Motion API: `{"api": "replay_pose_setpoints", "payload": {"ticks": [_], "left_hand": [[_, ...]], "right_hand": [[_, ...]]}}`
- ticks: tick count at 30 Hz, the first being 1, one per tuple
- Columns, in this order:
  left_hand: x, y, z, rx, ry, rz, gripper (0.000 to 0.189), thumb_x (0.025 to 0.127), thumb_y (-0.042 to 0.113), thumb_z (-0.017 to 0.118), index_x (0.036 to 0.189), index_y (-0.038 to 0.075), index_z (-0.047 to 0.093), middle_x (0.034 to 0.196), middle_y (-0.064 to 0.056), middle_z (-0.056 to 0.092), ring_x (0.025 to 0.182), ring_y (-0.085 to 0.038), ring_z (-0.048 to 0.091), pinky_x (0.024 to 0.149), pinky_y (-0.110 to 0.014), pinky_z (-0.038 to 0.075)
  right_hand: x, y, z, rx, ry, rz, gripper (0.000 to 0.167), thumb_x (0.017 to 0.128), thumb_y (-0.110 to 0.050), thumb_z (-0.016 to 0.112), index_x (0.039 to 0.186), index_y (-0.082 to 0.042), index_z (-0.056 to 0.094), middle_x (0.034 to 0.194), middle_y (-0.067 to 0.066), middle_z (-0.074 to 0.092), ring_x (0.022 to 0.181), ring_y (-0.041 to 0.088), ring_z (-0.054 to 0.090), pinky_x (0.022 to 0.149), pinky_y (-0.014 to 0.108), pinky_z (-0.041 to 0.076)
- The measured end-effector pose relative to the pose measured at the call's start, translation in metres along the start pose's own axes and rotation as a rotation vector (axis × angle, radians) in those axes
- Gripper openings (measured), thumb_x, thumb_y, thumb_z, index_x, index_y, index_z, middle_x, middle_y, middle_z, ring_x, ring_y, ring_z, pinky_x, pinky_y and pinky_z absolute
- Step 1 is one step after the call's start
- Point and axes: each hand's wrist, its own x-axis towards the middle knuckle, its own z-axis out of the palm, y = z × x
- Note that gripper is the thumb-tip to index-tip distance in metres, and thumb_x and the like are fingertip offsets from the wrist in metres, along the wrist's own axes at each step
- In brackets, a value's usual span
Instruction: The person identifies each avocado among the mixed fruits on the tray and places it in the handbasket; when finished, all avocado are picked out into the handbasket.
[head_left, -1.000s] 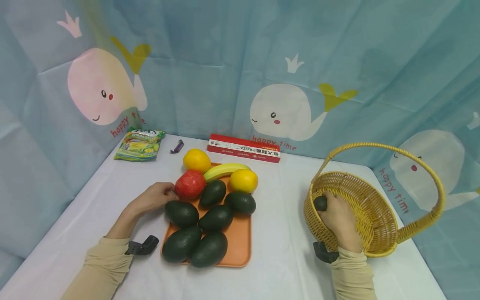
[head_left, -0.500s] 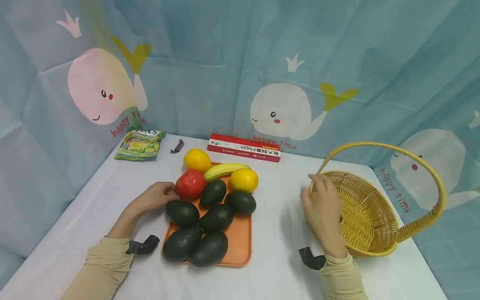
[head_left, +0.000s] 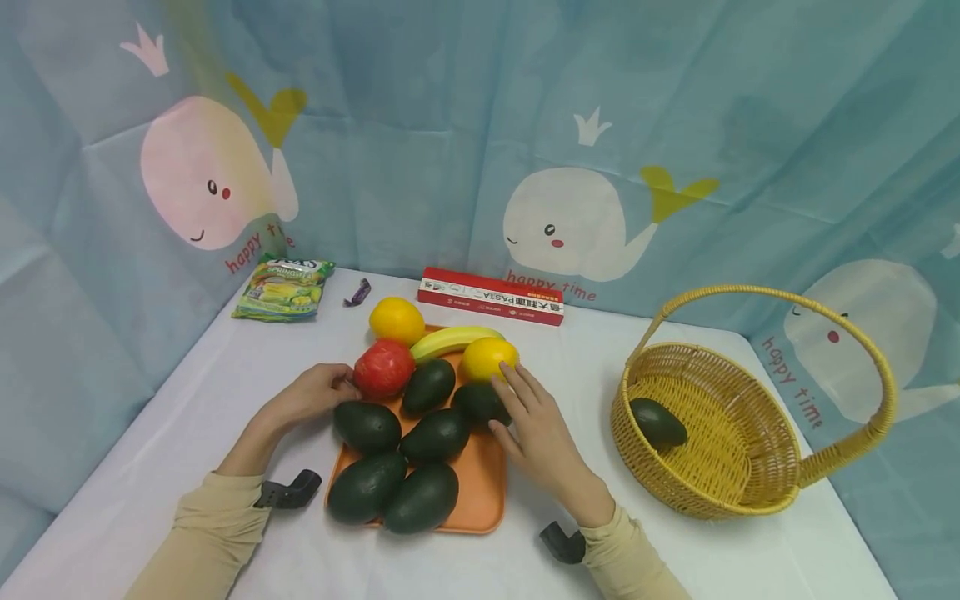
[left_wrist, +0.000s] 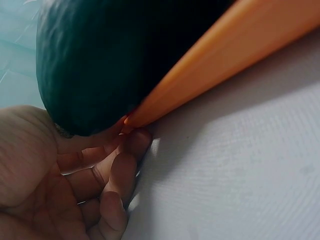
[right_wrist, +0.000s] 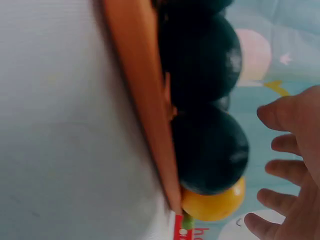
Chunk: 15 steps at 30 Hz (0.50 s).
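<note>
An orange tray (head_left: 482, 493) bears several dark green avocados (head_left: 420, 498), a yellow banana (head_left: 450, 340), a red pomegranate (head_left: 384, 368) and a lemon (head_left: 480, 357). At its left edge my left hand (head_left: 313, 392) pinches the rim between thumb and fingers; the left wrist view shows the tray's corner (left_wrist: 145, 112) there, under an avocado (left_wrist: 95, 65). My right hand (head_left: 543, 437) is over the tray's right side, fingers spread and holding nothing. Its fingertips overlap the rightmost avocado (head_left: 477, 403); in the right wrist view a gap separates the hand (right_wrist: 295, 165) from that avocado (right_wrist: 212, 152).
A wicker basket (head_left: 705, 507) with a tall handle stands at the right, one avocado (head_left: 658, 422) inside. Another lemon (head_left: 397, 321) is at the tray's back left corner. Behind are a red pasta box (head_left: 491, 298), a green snack bag (head_left: 283, 288) and a small purple wrapped piece (head_left: 358, 292).
My right hand has let go of an avocado inside the basket, come out over its rim and moved left to the tray. My left hand has stayed at the tray's edge.
</note>
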Motion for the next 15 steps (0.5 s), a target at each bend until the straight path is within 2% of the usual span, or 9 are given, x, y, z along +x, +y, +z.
{"api": "replay_pose_setpoints", "payload": {"ticks": [3, 6, 12, 15], "left_hand": [[0.0014, 0.0003, 0.0006, -0.001, 0.0, 0.001, 0.025, 0.091, 0.014, 0.059, 0.108, -0.004, 0.062, 0.087, -0.008, 0.07, 0.079, -0.018, 0.059, 0.081, -0.037, 0.05], [0.0018, 0.0, 0.001, -0.001, -0.003, 0.006, 0.025, 0.091, 0.014, 0.058, 0.108, -0.004, 0.062, 0.087, -0.008, 0.07, 0.08, -0.018, 0.059, 0.081, -0.038, 0.051], [0.0019, 0.0, 0.0009, -0.004, -0.002, 0.008, 0.025, 0.091, 0.014, 0.059, 0.107, -0.004, 0.062, 0.086, -0.008, 0.07, 0.079, -0.018, 0.058, 0.079, -0.035, 0.049], [0.0015, -0.0006, 0.0008, 0.0, -0.001, 0.007, 0.025, 0.091, 0.015, 0.059, 0.107, -0.004, 0.062, 0.086, -0.008, 0.07, 0.079, -0.018, 0.058, 0.078, -0.034, 0.049]], "right_hand": [[-0.0019, -0.0012, 0.0055, -0.013, -0.058, -0.029, 0.063, 0.089, -0.026, 0.069, 0.144, -0.006, 0.045, 0.151, 0.014, 0.044, 0.142, 0.038, 0.038, 0.11, 0.053, 0.037], [-0.0033, -0.0017, 0.0094, -0.017, -0.079, -0.042, 0.065, 0.087, -0.026, 0.072, 0.143, -0.006, 0.047, 0.148, 0.013, 0.048, 0.14, 0.037, 0.04, 0.11, 0.051, 0.038], [-0.0046, -0.0022, 0.0094, 0.018, -0.07, -0.026, 0.062, 0.081, -0.024, 0.079, 0.137, -0.011, 0.054, 0.132, 0.013, 0.053, 0.12, 0.03, 0.054, 0.103, 0.044, 0.046], [-0.0058, -0.0028, 0.0082, 0.03, -0.093, 0.004, 0.063, 0.078, -0.027, 0.082, 0.134, -0.015, 0.055, 0.132, 0.012, 0.053, 0.116, 0.03, 0.057, 0.099, 0.043, 0.049]]}}
